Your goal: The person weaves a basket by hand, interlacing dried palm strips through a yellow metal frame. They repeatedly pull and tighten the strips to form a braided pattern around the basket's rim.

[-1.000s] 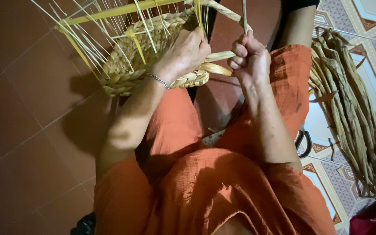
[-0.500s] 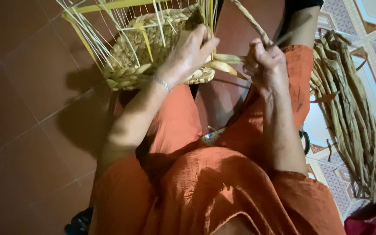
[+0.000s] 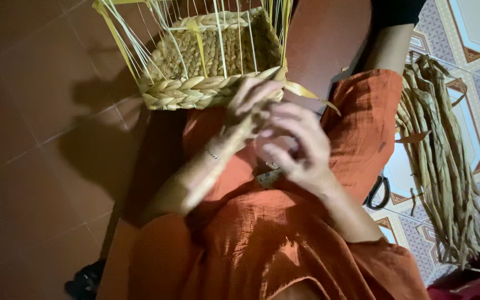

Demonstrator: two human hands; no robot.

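Note:
A half-woven straw basket [image 3: 212, 66] with thin yellow upright stakes rests against my knees in orange trousers. My left hand [image 3: 251, 100] is curled over the right end of its braided near rim, where a flat dry strand [image 3: 306, 91] sticks out. Just below it and touching it, my right hand [image 3: 298, 147] has its fingers bent inward, seemingly pinching a fibre strand. Both hands are blurred, so the grip is unclear.
A thick bundle of dried brown fibres [image 3: 440, 166] lies on the patterned tiles at the right. Black scissor handles [image 3: 379, 191] show beside my right thigh. Dark red-brown floor tiles [image 3: 34, 139] fill the left, with a dark object [image 3: 84, 280] at the bottom.
My right hand has dropped from holding a strand up high and now meets the left hand under the basket rim. The basket sits higher in the view.

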